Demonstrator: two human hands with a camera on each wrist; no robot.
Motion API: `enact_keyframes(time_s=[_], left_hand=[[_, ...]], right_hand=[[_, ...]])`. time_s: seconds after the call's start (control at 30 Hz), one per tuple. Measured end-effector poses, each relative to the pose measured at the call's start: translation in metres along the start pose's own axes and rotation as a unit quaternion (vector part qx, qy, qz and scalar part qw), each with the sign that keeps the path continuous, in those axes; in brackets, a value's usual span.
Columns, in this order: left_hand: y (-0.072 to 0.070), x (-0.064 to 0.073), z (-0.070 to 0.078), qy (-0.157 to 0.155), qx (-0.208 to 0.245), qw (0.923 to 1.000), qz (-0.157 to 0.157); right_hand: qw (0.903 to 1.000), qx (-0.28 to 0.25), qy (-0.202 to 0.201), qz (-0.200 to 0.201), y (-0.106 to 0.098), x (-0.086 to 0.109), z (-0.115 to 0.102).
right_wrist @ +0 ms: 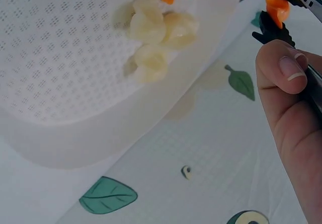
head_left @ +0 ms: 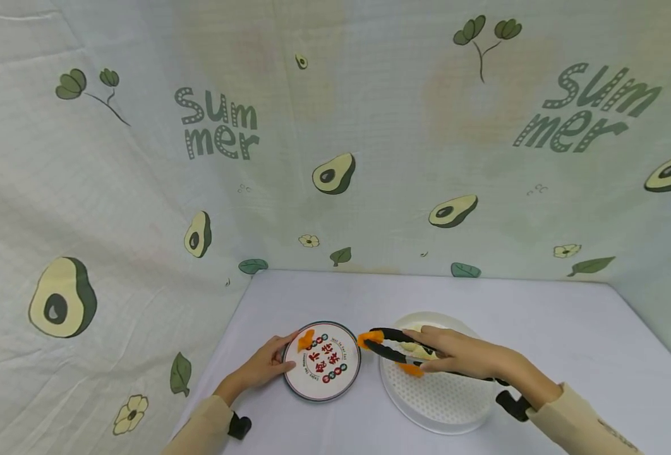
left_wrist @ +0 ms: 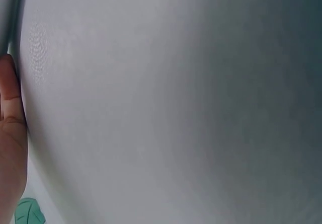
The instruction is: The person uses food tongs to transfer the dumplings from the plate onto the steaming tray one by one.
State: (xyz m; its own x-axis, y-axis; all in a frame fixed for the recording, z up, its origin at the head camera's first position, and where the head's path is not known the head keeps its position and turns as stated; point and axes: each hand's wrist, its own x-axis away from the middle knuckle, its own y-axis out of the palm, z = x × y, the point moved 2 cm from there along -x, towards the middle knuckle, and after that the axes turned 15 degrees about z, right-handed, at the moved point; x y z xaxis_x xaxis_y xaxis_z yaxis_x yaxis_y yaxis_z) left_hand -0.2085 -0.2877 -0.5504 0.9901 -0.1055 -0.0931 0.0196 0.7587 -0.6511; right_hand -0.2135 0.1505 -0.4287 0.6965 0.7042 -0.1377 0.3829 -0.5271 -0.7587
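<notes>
- Currently, the right hand (head_left: pixel 466 351) grasps a pair of black tongs (head_left: pixel 389 354), thumb and fingers wrapped around the arms, to the right of the printed plate.
- Between the tong tips sits one orange piece (head_left: pixel 371 339); it is held in the air just beyond the right rim of the plate.
- On the other side, the left hand (head_left: pixel 261 365) holds the plate (head_left: pixel 344 382) by its left rim, thumb on the near part of that edge and fingers on the far part; the left wrist view shows little of this grip.
- Upon the plate, near its far left rim, lies a second orange piece (head_left: pixel 306 342), beside red lettering and a ring of small coloured dots.
- Just right of the plate, apart from it, stands a round white basket (head_left: pixel 449 401) with a perforated bottom.
- Inside that basket, on the side nearer the plate, lie several pale yellowish pieces (right_wrist: pixel 148 25) and another orange piece (head_left: pixel 412 370); in the head view the tongs and right hand partly cover them.
- Below both plate and basket spreads a white tabletop (head_left: pixel 369 294).
- Nearer the person than the plate, a beige sleeve covers each forearm, with a dark device at each wrist.
- Behind the plate, past the table's far edge, hangs a pale cloth (head_left: pixel 369 95) printed with avocados, leaves, flowers and the word "summer".
</notes>
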Motion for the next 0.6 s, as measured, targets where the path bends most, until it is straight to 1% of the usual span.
enact_keyframes(time_s=[0.17, 0.27, 0.43, 0.6], left_hand=[[0.000, 0.000, 0.000, 0.003, -0.003, 1.0000, 0.000], [0.000, 0.001, 0.000, 0.001, -0.005, 1.0000, 0.000], [0.001, 0.000, 0.000, 0.003, -0.003, 1.0000, -0.001], [0.001, 0.000, 0.001, 0.002, -0.006, 1.0000, 0.000]], right_hand=[[0.9997, -0.003, 0.023, 0.008, -0.008, 0.013, 0.009], [0.9997, 0.006, 0.019, 0.017, -0.012, 0.021, 0.014], [0.9987, 0.026, 0.028, 0.033, -0.020, 0.034, 0.018], [0.9971, 0.025, 0.053, 0.049, -0.026, 0.051, 0.021]])
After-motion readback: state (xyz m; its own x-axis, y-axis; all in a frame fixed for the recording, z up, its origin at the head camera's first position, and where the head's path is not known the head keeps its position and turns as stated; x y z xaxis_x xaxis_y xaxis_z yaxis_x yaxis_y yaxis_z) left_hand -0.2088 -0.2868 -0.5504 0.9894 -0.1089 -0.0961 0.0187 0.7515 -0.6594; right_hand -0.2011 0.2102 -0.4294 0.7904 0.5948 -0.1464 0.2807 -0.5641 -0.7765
